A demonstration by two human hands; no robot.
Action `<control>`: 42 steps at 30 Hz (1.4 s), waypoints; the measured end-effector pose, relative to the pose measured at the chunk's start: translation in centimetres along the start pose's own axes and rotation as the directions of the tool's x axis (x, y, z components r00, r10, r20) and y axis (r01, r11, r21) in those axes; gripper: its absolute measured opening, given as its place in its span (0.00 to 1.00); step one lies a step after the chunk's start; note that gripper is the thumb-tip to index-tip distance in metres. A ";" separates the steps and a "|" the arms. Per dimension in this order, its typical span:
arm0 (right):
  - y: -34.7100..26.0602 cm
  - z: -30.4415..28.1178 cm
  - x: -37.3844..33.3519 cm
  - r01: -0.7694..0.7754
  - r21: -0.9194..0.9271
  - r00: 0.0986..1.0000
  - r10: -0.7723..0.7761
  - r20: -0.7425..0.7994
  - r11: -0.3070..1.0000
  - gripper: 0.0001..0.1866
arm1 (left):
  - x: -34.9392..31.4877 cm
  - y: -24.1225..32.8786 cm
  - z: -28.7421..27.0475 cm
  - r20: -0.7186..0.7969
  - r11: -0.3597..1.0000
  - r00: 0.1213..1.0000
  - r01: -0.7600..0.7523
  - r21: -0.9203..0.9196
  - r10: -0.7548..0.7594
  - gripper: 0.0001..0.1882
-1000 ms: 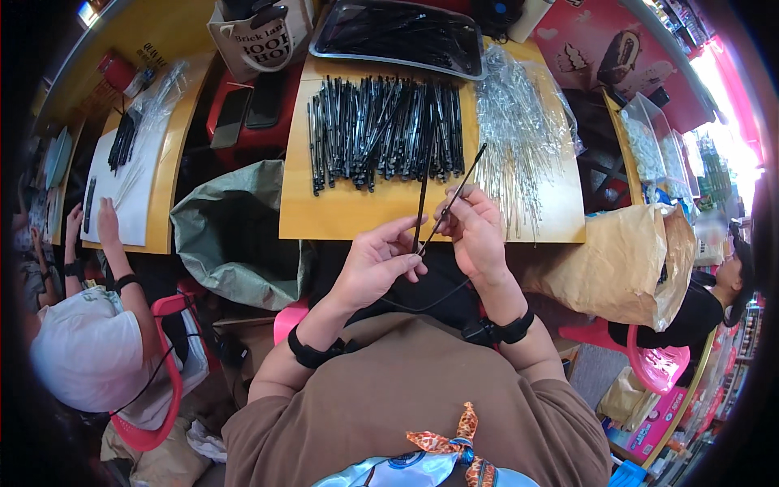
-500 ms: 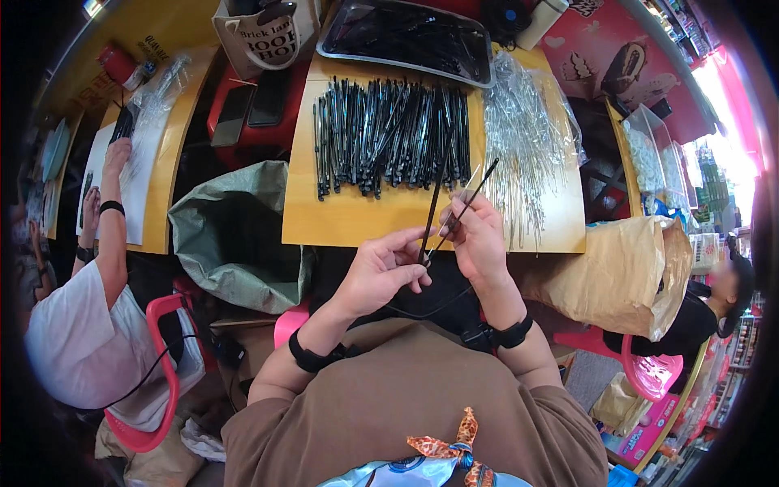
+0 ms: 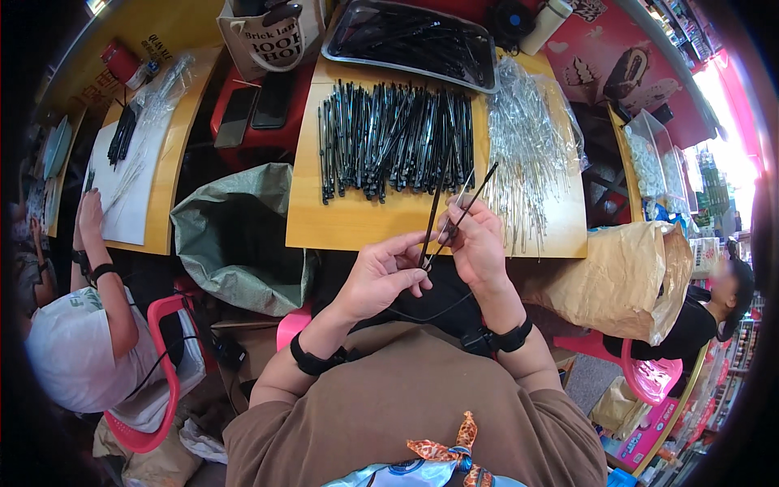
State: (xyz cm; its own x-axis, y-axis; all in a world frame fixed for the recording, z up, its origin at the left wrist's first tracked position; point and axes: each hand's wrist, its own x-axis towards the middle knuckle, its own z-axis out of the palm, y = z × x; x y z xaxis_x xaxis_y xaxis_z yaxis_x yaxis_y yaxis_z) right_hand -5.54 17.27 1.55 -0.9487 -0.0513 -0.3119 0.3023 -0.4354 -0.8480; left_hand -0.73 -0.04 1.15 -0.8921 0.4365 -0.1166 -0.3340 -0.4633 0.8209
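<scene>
Head view: nearest, the left hand [image 3: 381,276] and right hand [image 3: 477,243] meet just short of the table's [image 3: 349,227] near edge. Both pinch two thin black sticks [image 3: 454,213] that cross at the fingertips, upper ends slanting over the black pile [image 3: 398,142]. A stick could slip from so light a pinch and drop into the lap or the green sack [image 3: 235,235]. Beyond the pile sits a dark tray [image 3: 410,36]. Compared with a second ago, the sticks lean further right.
</scene>
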 end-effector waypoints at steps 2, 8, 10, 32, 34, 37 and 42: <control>0.1 0.1 0.0 0.001 0.016 1.000 -0.002 0.011 1.000 0.03 | 0.0 -0.1 0.0 0.002 1.000 1.000 -0.003 0.003 0.003 0.27; 0.5 -0.3 0.1 0.020 0.018 0.999 -0.020 0.029 1.000 0.04 | -0.1 -0.1 0.0 -0.005 1.000 1.000 -0.009 0.013 0.009 0.26; 0.6 -0.3 0.1 0.006 0.023 1.000 -0.006 0.019 1.000 0.04 | -0.3 0.1 0.1 -0.004 1.000 1.000 -0.004 0.031 0.005 0.26; -7.0 -0.9 -2.2 0.087 -0.269 0.986 -0.044 0.161 0.959 0.11 | -1.5 1.7 -1.9 0.005 0.726 1.000 -0.015 0.687 0.016 0.13; -6.8 -0.5 -2.6 0.087 -0.265 0.986 -0.045 0.160 0.960 0.11 | -0.5 1.3 -1.1 0.057 0.946 0.988 0.119 0.301 -0.143 0.11; -5.6 0.2 -2.8 0.148 -0.304 0.982 -0.104 0.157 0.941 0.12 | -0.3 1.5 -0.7 0.002 0.976 0.981 0.195 0.100 -0.196 0.08; -5.0 0.2 -3.4 0.229 -0.322 0.973 -0.201 0.117 0.919 0.12 | 0.0 0.6 0.1 -0.082 0.989 0.985 0.149 -0.016 -0.150 0.07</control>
State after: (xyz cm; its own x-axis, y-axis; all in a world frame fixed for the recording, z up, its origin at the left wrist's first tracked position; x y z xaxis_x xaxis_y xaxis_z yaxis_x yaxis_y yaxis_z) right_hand -3.87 19.46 6.97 -0.9943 -0.0677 -0.0825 0.0904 -0.1226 -0.9883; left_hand -0.93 -0.21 1.72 -0.8537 0.4366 -0.2837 -0.4683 -0.4054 0.7851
